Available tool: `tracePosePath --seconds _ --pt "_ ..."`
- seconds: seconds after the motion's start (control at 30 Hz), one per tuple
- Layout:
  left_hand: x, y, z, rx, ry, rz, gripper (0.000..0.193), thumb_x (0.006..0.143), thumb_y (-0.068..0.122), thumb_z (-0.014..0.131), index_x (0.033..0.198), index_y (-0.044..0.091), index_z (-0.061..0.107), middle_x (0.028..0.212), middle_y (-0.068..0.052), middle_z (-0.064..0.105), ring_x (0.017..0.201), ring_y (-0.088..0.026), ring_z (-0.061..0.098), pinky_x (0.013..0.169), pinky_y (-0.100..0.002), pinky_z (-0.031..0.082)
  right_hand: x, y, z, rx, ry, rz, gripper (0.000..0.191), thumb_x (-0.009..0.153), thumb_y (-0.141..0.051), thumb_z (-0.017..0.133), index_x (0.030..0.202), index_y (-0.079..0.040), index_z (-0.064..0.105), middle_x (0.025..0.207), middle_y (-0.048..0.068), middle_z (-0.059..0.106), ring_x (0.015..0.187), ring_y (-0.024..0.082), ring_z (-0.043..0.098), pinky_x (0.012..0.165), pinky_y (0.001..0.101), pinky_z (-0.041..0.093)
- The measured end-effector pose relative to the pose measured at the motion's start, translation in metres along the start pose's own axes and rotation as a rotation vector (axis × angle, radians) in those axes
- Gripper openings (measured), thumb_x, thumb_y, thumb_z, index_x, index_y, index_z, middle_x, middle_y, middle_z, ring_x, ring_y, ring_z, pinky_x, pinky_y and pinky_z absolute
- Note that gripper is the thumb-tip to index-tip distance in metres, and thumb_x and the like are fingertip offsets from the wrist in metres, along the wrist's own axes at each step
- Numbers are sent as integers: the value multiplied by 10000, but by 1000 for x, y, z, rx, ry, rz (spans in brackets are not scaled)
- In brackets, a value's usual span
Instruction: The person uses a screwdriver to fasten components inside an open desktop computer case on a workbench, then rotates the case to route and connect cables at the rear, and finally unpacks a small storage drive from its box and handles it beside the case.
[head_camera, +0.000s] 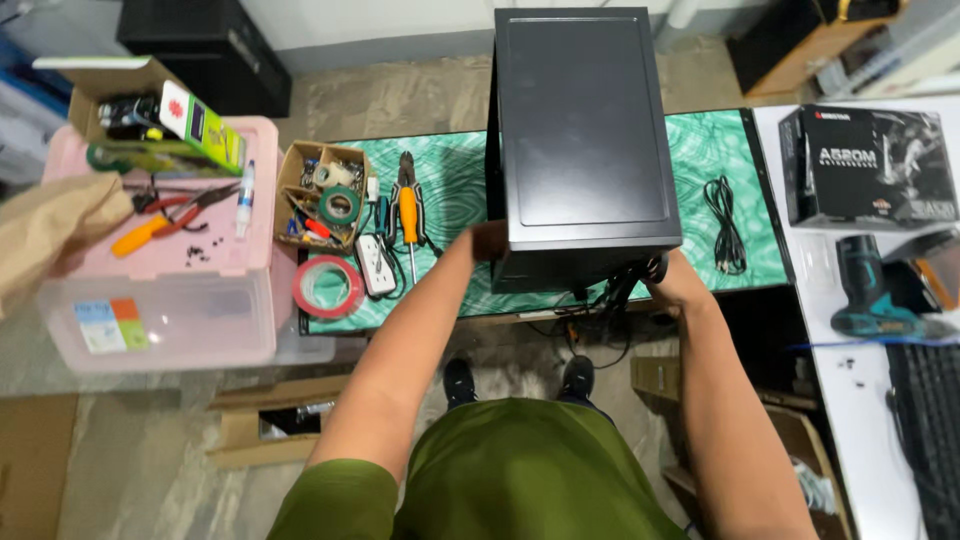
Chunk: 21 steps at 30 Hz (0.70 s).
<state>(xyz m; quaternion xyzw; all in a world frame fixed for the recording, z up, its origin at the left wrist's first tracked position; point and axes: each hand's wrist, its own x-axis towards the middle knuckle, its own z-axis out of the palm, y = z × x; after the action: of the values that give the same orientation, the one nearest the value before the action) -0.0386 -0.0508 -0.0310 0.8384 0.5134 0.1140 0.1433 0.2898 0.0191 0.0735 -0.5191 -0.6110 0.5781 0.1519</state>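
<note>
Past the green shirt (500, 470), the black computer case (585, 140) was gripped at its near corners by the left hand (488, 242) and right hand (672, 282), both closed on it; steady support seemed needed next

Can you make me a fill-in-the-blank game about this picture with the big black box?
1. Both hands, the left hand and the right hand, hold a big computer case coloured ____.
2. The roll of tape at the mat's edge is ____.
3. The screwdriver lying on the green mat has a handle coloured ____.
4. The plastic bin has a lid coloured ____.

Missing words: black, red, orange, pink
</note>
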Motion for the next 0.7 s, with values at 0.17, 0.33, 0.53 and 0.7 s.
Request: tracePosePath --seconds 0.17,0.33,0.53,0.7 --pt "6 0 18 350 153 143 326 970 137 465 1234 104 654 1266 -94 684 1182 -234 638 1074 -345 470 -2 -6 14 268 -108 -137 161 906 -65 613 1051 -25 671 964 34 663 820 115 580 641 296 480" --pt "14 7 0 23 3 92 326 985 128 481 1271 82 628 1267 -127 684 1182 -254 644 1047 -356 485 -14 -19 19 79 99 122 178 1046 -126 615 1100 35 563 928 155 456 753 284 361 551 463 296" --pt "15 12 -35 -478 85 -93 334 1003 118 499 1316 55 597 1268 -167 683 1183 -278 650 1015 -370 502 -56 -33 21 287 219 39 285 938 -135 507 1206 -65 575 1006 72 591 841 201 533 644 391 470" --pt "-19 10 -68 -692 250 -143 348 1018 108 514 1353 32 571 1269 -200 682 1184 -298 656 988 -382 516 -76 0 44 -105 352 -375 435 912 -100 445 1334 -32 527 1052 93 576 877 204 525 745 365 501"
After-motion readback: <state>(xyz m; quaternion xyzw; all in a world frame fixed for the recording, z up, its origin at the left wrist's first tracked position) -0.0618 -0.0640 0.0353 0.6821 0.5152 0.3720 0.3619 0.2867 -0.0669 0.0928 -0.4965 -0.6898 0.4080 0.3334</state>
